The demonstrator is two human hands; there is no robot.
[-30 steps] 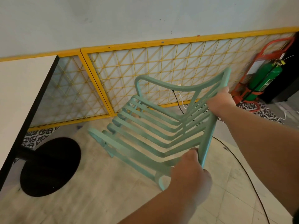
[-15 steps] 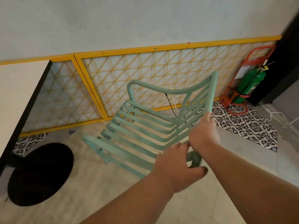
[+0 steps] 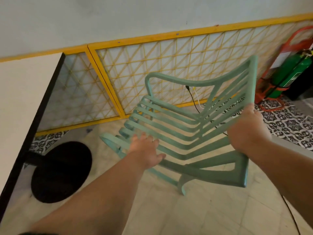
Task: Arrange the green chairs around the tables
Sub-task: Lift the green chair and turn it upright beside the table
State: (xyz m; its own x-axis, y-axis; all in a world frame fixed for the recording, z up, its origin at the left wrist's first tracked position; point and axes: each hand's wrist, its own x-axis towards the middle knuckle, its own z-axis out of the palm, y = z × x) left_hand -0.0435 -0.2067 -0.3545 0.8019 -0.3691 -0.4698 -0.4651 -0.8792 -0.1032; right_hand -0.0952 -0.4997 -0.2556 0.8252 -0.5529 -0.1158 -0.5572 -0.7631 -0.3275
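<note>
A pale green slatted chair [image 3: 184, 133] is tilted in front of me, its seat facing left toward the table [image 3: 22, 99], which has a white top with a black edge. My right hand [image 3: 247, 129] grips the top rail of the chair's backrest. My left hand [image 3: 145, 150] is stretched out over the seat slats with fingers spread; whether it touches them I cannot tell. One chair leg [image 3: 183, 185] shows below the seat near the floor.
The table's round black base [image 3: 61, 172] stands on the floor at the left. A yellow lattice panel [image 3: 152, 68] runs along the wall behind. A green cylinder in a red stand [image 3: 288, 73] is at the right. Black cables [image 3: 291, 216] cross the tiled floor.
My left hand has let go of the backrest side and reached forward over the seat. My right hand has stayed on the backrest, and the chair now fills the view further right.
</note>
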